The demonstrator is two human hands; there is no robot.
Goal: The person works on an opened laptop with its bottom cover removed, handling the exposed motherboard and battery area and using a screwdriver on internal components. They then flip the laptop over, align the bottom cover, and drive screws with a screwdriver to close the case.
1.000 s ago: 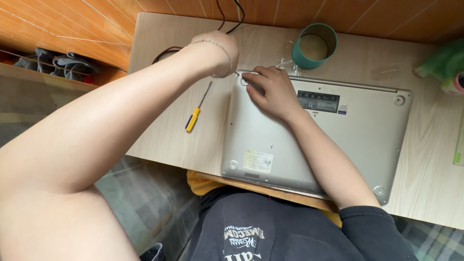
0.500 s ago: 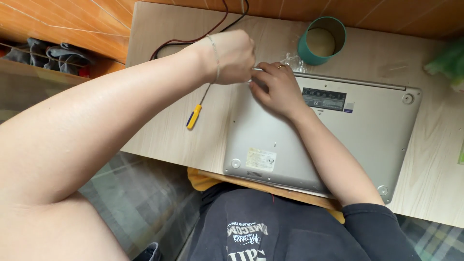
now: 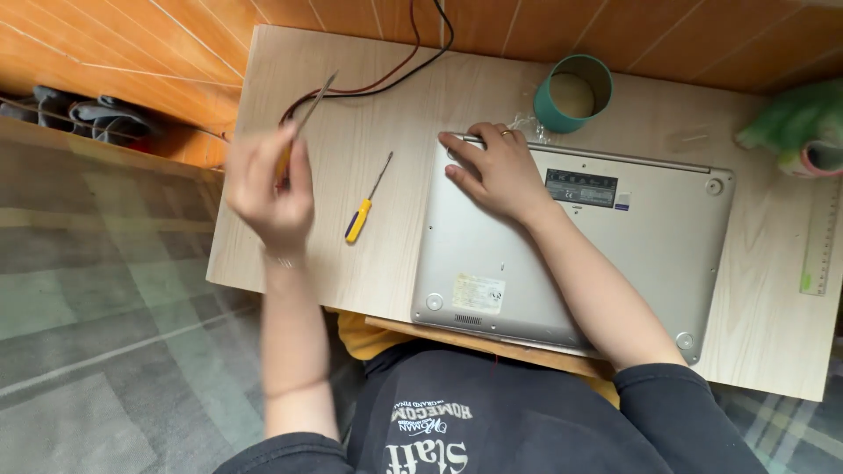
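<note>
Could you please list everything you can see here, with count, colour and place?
laptop: one, silver, upside down on the table, right of centre
table: one, pale wood
screwdriver: one, yellow handle, lying left of the laptop
tape roll: one, teal, behind the laptop
cables: two, red and black, far edge
ruler: one, clear with green end, right edge
green object: one, far right, unclear
slim tool: one, blurred, in the left hand
left hand: raised, closed on the slim tool
right hand: flat on the laptop's far left corner
</note>
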